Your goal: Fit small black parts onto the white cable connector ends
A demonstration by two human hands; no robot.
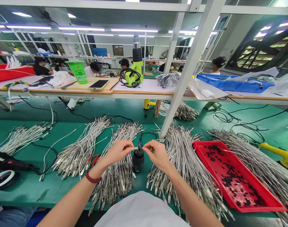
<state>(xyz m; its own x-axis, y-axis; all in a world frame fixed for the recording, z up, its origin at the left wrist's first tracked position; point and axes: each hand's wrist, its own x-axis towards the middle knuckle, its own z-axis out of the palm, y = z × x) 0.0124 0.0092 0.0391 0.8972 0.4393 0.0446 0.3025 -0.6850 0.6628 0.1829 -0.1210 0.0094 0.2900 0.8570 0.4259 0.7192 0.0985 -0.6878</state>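
Note:
My left hand [116,152] and my right hand [156,153] meet over the green bench, each pinching one end of a thin white cable [136,147] stretched between them. The cable passes just above the nozzle of a black heat tool [138,157] standing upright on the bench. Bundles of white cables with metal connectors lie under and beside my hands: one bundle [117,171] beneath my left hand, another [181,160] to the right of my right hand. A red bead bracelet sits on my left wrist.
A red tray [271,201] with small black pieces lies at the right. Red scissors [94,158] rest left of my hands. A yellow tool [282,154] lies far right, a black tool [6,161] far left. A white post [181,82] rises ahead. Other people work beyond the shelf.

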